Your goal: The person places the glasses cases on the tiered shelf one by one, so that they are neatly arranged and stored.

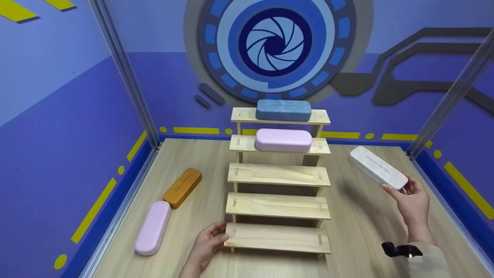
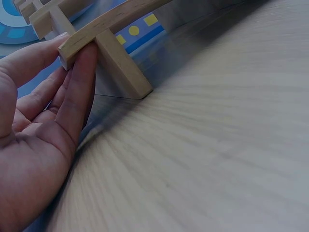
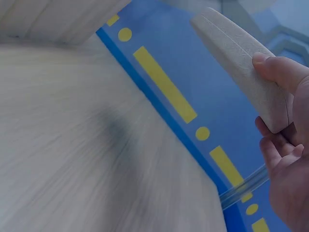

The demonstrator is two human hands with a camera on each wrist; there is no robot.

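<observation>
My right hand (image 1: 415, 200) grips a white glasses case (image 1: 378, 168) by its near end, held above the table to the right of the stepped wooden rack (image 1: 278, 208). In the right wrist view the thumb presses on one side of the white case (image 3: 241, 63), with fingers behind its lower end. With thumb and fingers, my left hand (image 1: 206, 245) pinches the left end of the rack's lowest shelf (image 2: 82, 41). A blue glasses case (image 1: 283, 111) rests on the top shelf, and a pink case (image 1: 283, 140) lies on the shelf below it.
On the table left of the rack lie an orange-brown case (image 1: 182, 187) and another pink case (image 1: 153, 227), their ends close together. Blue and purple printed panels (image 1: 162, 92) with metal corner posts (image 1: 127, 73) enclose the table (image 1: 362, 231) on the left, back and right.
</observation>
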